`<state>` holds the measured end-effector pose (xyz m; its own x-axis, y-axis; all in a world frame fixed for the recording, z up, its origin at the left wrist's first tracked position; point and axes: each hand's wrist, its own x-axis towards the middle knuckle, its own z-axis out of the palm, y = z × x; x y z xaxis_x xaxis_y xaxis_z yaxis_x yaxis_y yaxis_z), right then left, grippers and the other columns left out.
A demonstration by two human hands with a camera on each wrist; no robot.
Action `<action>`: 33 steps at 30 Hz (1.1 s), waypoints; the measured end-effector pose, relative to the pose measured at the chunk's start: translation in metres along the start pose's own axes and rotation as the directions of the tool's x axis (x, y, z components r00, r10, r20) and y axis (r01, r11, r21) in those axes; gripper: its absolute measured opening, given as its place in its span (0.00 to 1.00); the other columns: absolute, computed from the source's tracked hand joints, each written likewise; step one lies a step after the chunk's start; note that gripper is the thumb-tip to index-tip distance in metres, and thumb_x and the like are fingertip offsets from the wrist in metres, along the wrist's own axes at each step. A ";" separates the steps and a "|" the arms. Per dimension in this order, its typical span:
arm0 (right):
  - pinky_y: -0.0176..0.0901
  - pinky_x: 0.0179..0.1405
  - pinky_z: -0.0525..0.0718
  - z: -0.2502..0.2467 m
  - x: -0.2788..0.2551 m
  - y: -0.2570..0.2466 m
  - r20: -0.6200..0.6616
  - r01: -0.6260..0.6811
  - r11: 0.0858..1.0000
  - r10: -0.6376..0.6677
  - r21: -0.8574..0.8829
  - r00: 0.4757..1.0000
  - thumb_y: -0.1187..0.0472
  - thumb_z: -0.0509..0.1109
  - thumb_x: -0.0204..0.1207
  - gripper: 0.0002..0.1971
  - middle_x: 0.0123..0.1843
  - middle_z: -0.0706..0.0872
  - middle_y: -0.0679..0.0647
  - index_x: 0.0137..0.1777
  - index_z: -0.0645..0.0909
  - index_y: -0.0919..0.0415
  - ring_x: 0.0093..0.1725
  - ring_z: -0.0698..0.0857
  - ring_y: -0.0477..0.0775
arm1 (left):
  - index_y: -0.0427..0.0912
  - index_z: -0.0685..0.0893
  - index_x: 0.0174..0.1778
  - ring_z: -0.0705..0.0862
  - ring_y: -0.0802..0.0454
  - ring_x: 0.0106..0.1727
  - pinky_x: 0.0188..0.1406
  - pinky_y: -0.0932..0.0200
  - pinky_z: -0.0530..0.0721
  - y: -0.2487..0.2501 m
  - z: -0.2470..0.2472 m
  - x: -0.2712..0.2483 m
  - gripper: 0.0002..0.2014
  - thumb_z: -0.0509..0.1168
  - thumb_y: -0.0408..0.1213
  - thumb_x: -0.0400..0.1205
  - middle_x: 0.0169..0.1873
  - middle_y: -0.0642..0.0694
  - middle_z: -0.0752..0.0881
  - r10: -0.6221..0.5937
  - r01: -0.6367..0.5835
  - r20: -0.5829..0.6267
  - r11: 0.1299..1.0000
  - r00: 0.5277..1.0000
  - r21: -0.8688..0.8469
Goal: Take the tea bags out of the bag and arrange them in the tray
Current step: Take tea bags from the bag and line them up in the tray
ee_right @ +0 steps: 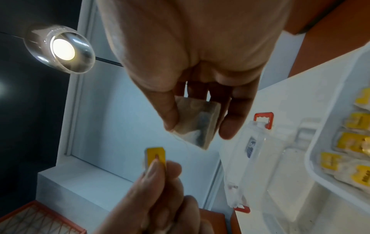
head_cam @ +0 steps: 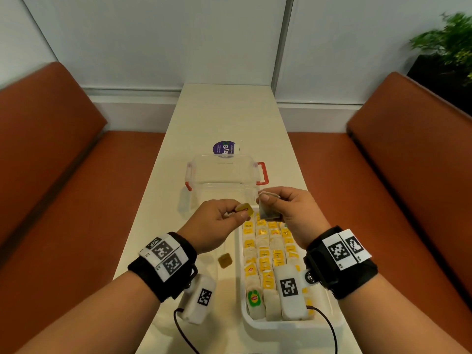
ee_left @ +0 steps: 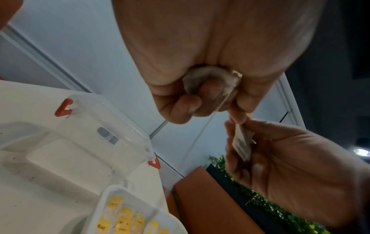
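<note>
My left hand [head_cam: 241, 213] pinches a small yellow tag [head_cam: 245, 209] between thumb and forefinger, and its curled fingers hold a crumpled whitish tea bag [ee_left: 210, 74]. My right hand [head_cam: 265, 201] pinches another tea bag [head_cam: 268, 213] by its top, just right of the left hand; the same tea bag [ee_right: 197, 125] shows a thin string at its lower edge. Both hands hover over the far end of the white tray [head_cam: 281, 326], which holds several rows of tea bags with yellow tags [head_cam: 264, 251].
A clear lidless box with red clasps [head_cam: 224, 175] stands just beyond the hands, with a purple round sticker [head_cam: 224, 148] behind it. A loose brownish-yellow tag [head_cam: 225, 260] lies on the narrow white table [head_cam: 219, 116], left of the tray. Orange benches [head_cam: 63, 175] flank both sides.
</note>
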<state>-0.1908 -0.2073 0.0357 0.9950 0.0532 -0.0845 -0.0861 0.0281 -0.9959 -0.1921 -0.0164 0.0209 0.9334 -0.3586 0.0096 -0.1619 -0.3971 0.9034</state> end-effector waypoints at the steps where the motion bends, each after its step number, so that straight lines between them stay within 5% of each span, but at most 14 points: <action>1: 0.44 0.38 0.88 0.001 -0.002 0.002 0.015 -0.029 1.000 0.029 0.000 0.999 0.65 0.71 0.77 0.05 0.45 0.89 0.59 0.48 0.87 0.64 0.41 0.87 0.55 | 0.43 0.88 0.41 0.79 0.61 0.33 0.38 0.60 0.78 0.001 0.000 0.002 0.09 0.68 0.43 0.82 0.29 0.50 0.85 0.012 -0.012 -0.005 1.000 1.000 0.028; 7: 0.44 0.47 0.88 0.006 -0.009 0.004 0.147 -0.114 0.993 0.111 0.011 0.983 0.59 0.69 0.78 0.08 0.44 0.92 0.58 0.49 0.88 0.61 0.44 0.91 0.56 | 0.51 0.87 0.34 0.83 0.50 0.36 0.38 0.51 0.80 0.008 0.004 0.010 0.08 0.71 0.46 0.79 0.30 0.47 0.86 -0.043 0.055 -0.065 0.981 0.997 0.186; 13: 0.44 0.45 0.89 0.003 -0.008 0.010 0.152 -0.123 0.992 0.127 -0.034 0.980 0.66 0.70 0.77 0.09 0.49 0.90 0.60 0.55 0.87 0.62 0.43 0.90 0.52 | 0.52 0.84 0.31 0.82 0.59 0.37 0.36 0.63 0.77 0.008 0.007 0.011 0.09 0.76 0.46 0.74 0.31 0.55 0.84 -0.068 0.091 -0.124 0.978 0.990 0.189; 17: 0.49 0.44 0.89 -0.005 -0.009 0.010 0.140 -0.078 0.993 0.089 -0.085 0.986 0.64 0.73 0.75 0.09 0.51 0.89 0.62 0.54 0.86 0.56 0.48 0.90 0.61 | 0.53 0.86 0.38 0.84 0.60 0.38 0.38 0.64 0.81 0.007 0.009 0.010 0.08 0.78 0.47 0.71 0.35 0.54 0.86 -0.096 0.106 -0.136 0.992 0.986 0.068; 21: 0.53 0.45 0.87 -0.015 -0.008 0.014 0.124 -0.031 0.980 0.057 -0.196 0.991 0.67 0.72 0.76 0.09 0.47 0.90 0.60 0.50 0.86 0.52 0.45 0.89 0.57 | 0.54 0.88 0.37 0.85 0.55 0.39 0.42 0.53 0.86 0.006 0.018 0.013 0.05 0.77 0.46 0.73 0.35 0.51 0.88 -0.088 0.094 -0.123 0.995 0.989 0.041; 25: 0.45 0.42 0.86 -0.028 -0.007 0.015 0.132 -0.007 0.950 0.051 -0.312 0.990 0.62 0.74 0.76 0.06 0.46 0.91 0.54 0.51 0.87 0.52 0.43 0.88 0.49 | 0.50 0.89 0.36 0.86 0.44 0.41 0.44 0.47 0.85 0.007 0.032 0.021 0.06 0.76 0.46 0.75 0.34 0.43 0.89 -0.106 0.113 -0.097 0.991 0.990 0.072; 29: 0.31 0.41 0.82 -0.048 -0.004 0.011 0.194 0.105 0.784 0.021 -0.612 0.981 0.56 0.73 0.76 0.04 0.41 0.90 0.44 0.48 0.88 0.46 0.40 0.85 0.38 | 0.46 0.90 0.40 0.85 0.50 0.42 0.42 0.54 0.81 0.010 0.045 0.029 0.06 0.74 0.45 0.76 0.37 0.46 0.89 -0.124 0.127 -0.032 0.977 0.992 0.169; 33: 0.21 0.35 0.72 -0.078 0.014 0.009 0.202 0.144 0.564 0.040 -0.813 0.979 0.54 0.72 0.77 0.07 0.42 0.87 0.44 0.52 0.89 0.51 0.42 0.82 0.41 | 0.51 0.90 0.49 0.84 0.56 0.54 0.55 0.59 0.81 0.007 0.056 0.035 0.09 0.74 0.48 0.76 0.49 0.53 0.88 -0.186 0.179 0.010 0.953 0.982 0.245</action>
<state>-0.1741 -0.2838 0.0227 0.9601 0.2544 -0.1165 0.1362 -0.7884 -0.5999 -0.1786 -0.0787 0.0039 0.9441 -0.2864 -0.1631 -0.0661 -0.6494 0.7576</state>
